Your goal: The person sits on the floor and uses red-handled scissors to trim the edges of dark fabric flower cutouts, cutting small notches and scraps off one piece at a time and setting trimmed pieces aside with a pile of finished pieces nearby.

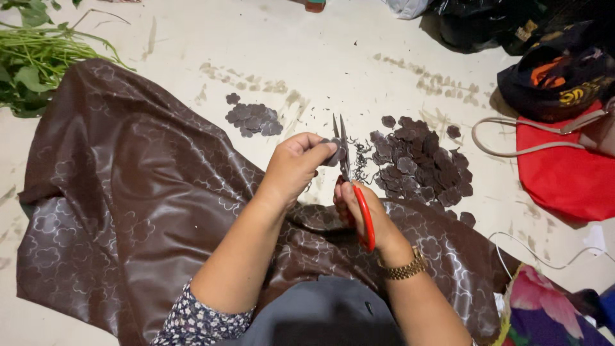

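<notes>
My left hand (296, 163) pinches a small fabric piece (334, 152) against the upright blades of the scissors (351, 186) gripped in my right hand (362, 208)

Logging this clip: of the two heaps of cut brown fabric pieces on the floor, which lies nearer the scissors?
The larger heap of brown fabric cut-outs, just right of the red-handled scissors. The smaller heap sits apart, up beyond the left hand.

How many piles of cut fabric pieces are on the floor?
2: a small pile beyond the left hand, and a large pile right of the scissors. Stray pieces lie nearby.
</notes>
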